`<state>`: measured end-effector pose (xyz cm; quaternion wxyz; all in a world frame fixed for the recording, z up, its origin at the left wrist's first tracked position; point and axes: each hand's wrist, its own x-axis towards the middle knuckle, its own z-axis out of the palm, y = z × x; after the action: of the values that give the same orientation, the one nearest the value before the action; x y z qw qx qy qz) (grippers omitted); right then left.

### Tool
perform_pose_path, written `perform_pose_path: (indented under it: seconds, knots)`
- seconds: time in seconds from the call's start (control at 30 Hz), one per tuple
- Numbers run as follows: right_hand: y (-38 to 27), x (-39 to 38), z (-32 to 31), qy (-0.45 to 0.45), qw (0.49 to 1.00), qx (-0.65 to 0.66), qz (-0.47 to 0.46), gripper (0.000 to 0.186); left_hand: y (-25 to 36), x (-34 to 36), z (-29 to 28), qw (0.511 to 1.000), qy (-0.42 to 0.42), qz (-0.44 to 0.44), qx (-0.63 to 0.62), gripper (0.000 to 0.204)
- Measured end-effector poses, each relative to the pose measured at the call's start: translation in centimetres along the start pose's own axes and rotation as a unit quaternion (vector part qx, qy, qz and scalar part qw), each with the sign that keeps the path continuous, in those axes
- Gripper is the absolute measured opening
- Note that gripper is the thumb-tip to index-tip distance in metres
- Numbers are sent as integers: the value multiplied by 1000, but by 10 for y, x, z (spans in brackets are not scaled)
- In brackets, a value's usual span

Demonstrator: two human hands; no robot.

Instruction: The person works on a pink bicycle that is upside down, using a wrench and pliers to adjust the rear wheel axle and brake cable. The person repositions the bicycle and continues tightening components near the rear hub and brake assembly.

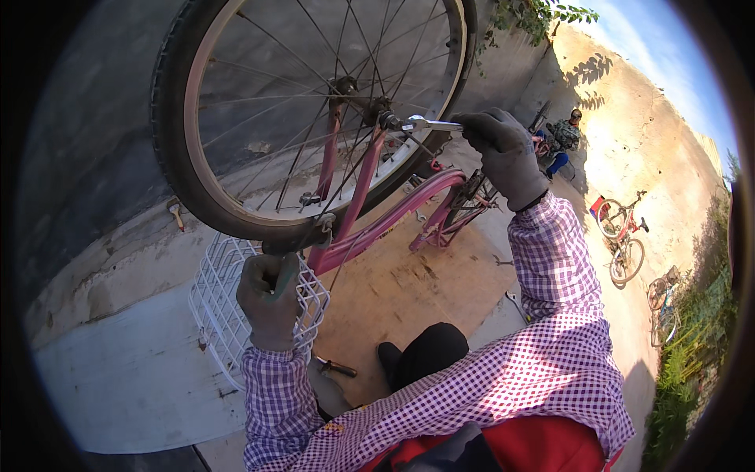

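Observation:
An upturned pink bicycle (393,222) fills the middle, its spoked front wheel (185,178) raised on the fork. My gloved right hand (501,153) is closed round a silver wrench (431,124), whose head is at the hub's axle nut (388,119). My gloved left hand (267,303) is closed below the tire, by the fork crown and the white wire basket (216,299); what its curled fingers hold is hidden. A brake caliper (325,223) sits just above it.
A wooden board (417,291) lies underneath, with pliers (338,367) on it. A brush (175,216) lies by the dark wall (94,181). Another wrench (514,303) lies right. Farther off are a person (565,134) and other bicycles (621,236).

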<state>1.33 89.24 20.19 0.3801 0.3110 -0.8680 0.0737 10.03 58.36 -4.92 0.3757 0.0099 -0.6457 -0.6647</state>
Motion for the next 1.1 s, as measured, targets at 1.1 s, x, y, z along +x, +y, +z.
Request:
perform_pose_path:
  seconds: [1.1]
  knots:
    - [10,57,-4,-99,992,58,-55,17,-3,-2,-1,999,7,-18,27,21]
